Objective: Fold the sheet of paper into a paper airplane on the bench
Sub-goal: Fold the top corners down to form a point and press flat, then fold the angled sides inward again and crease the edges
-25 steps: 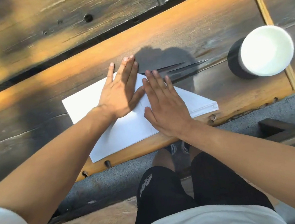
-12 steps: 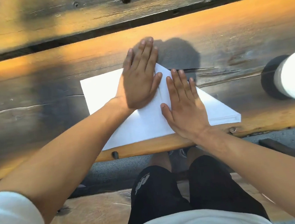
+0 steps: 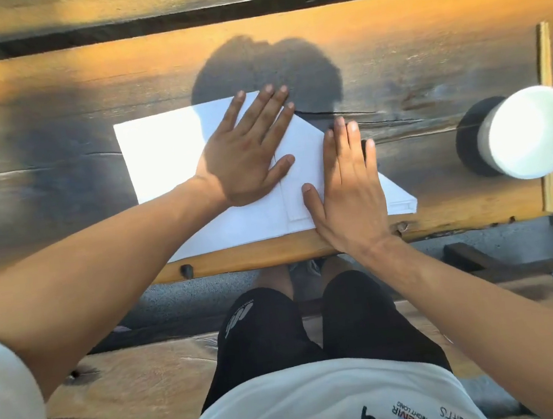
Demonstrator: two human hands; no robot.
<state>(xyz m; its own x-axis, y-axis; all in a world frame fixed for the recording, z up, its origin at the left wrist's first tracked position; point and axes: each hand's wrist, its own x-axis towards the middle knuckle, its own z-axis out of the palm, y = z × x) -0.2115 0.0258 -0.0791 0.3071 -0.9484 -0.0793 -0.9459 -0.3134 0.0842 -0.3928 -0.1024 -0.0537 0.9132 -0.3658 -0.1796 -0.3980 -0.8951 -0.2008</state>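
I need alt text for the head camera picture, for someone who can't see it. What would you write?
Seen from above, a left hand and right hand press flat on a partly folded white paper on a wooden bench. A white cup stands to the right.

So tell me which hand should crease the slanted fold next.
Probably the right hand: it lies flat on the paper's folded, slanted side by that edge. The left hand pins the middle, keeping the sheet anchored.

Left hand (image 3: 244, 154) & right hand (image 3: 349, 194) both flat, palms down, fingers straight, side by side.
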